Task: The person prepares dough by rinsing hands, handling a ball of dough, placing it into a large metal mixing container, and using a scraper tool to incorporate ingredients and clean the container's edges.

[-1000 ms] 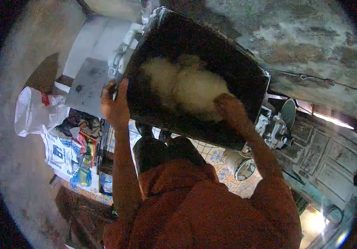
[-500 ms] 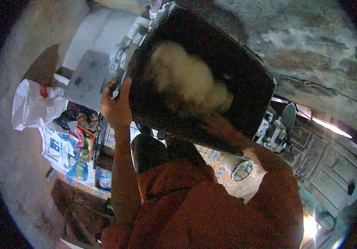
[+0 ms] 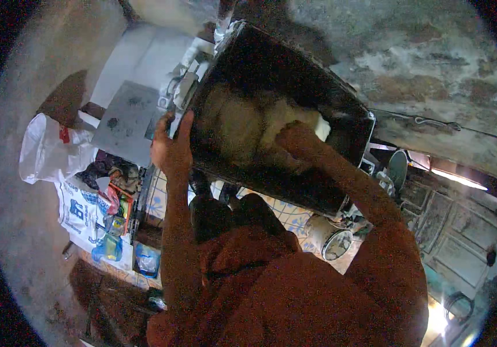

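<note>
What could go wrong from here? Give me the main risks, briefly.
Pinching: the left hand sits at the dark trough's edge beside light-coloured fittings, which might catch it if any part shifts.
Sticking: the right hand is against the pale, soft-looking mass, which could cling to it.
Knocking: a round container sits on the tiled floor near the person's legs and might get bumped.
</note>
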{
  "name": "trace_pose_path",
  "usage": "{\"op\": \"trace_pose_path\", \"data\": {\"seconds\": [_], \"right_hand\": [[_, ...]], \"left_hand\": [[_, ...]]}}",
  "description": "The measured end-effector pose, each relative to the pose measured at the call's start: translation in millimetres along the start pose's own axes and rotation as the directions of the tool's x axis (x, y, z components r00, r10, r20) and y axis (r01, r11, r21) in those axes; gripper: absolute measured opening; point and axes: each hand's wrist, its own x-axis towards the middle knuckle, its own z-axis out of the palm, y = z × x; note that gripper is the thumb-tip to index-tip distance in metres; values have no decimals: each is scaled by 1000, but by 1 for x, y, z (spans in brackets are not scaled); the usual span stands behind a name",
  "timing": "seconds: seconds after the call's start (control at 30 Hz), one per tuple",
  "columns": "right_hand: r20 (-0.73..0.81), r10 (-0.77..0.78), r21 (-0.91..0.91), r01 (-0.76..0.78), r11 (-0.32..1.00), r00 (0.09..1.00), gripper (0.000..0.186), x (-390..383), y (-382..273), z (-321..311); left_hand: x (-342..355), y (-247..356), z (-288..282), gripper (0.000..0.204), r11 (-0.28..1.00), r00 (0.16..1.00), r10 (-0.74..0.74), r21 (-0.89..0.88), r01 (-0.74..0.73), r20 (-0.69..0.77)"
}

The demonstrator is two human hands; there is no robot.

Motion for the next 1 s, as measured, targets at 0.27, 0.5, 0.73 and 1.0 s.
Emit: {"op": "trace_pose_path", "data": {"seconds": [0.27, 0.5, 0.73, 1.0], "right_hand": [[-417, 348, 334, -215, 918, 840, 24, -102, -19, -80], [-72, 667, 530, -539, 655, 741, 22, -140, -9, 3], [17, 605, 576, -502, 645, 796, 22, -119, -35, 3], [-27, 555, 595, -433, 678, 831, 29, -116, -34, 6]], "left_hand": [[3, -8, 3, 45, 987, 998, 64, -148, -63, -1], [5, 8, 6, 43, 962, 995, 48, -273, -23, 87], [2, 2, 6, 42, 973, 998, 38, -229, -24, 54], [6, -13, 12, 41, 973, 994, 89, -221, -74, 60]]}}
